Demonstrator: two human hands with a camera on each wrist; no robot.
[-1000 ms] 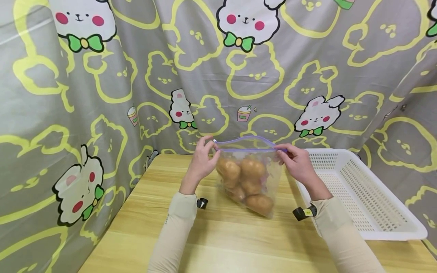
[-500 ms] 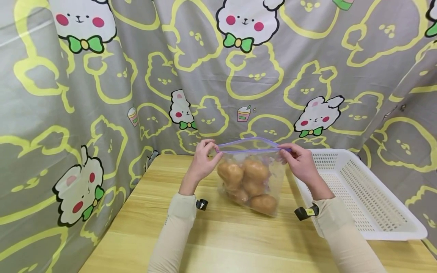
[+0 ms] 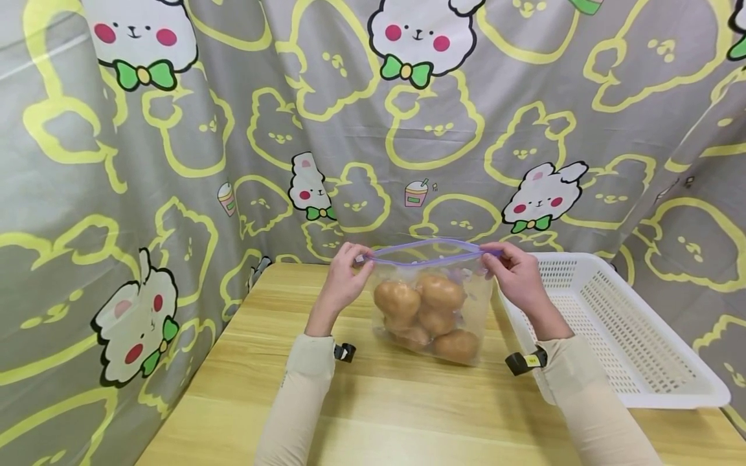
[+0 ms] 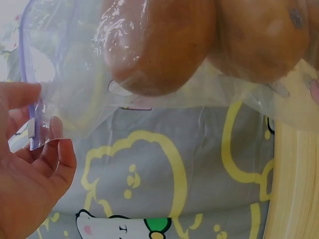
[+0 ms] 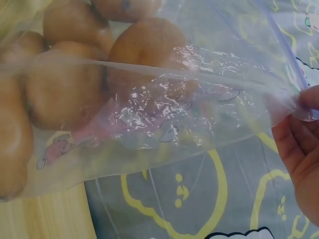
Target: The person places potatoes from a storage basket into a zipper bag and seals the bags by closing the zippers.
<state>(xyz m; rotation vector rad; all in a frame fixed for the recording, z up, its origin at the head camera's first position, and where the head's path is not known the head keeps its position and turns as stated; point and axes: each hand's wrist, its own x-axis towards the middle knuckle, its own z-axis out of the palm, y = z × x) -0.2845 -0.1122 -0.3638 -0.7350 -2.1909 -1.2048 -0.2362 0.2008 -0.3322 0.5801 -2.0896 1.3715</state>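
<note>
A clear zip bag (image 3: 474,304) with a purple zip edge hangs between both hands at the middle of the head view. Inside it lie several round brown potatoes (image 3: 441,292), bunched toward the bottom. My left hand (image 3: 345,275) pinches the top left corner beside the white slider (image 4: 31,127). At the opposite top corner my right hand (image 3: 513,272) pinches the zip edge between thumb and fingers. The bag's mouth gapes between the two purple strips. In the right wrist view the clear film (image 5: 214,114) is creased and stretched toward the right hand's fingertips.
A white perforated plastic basket (image 3: 713,395) stands on the right of the wooden table (image 3: 408,421). A grey curtain (image 3: 361,136) with yellow cartoon outlines hangs behind the table and along its sides. Each wrist wears a small black camera.
Both hands have come down slightly, and the right hand has shifted a little to the right. The bag's mouth has spread wider, and the potatoes have swung slightly right.
</note>
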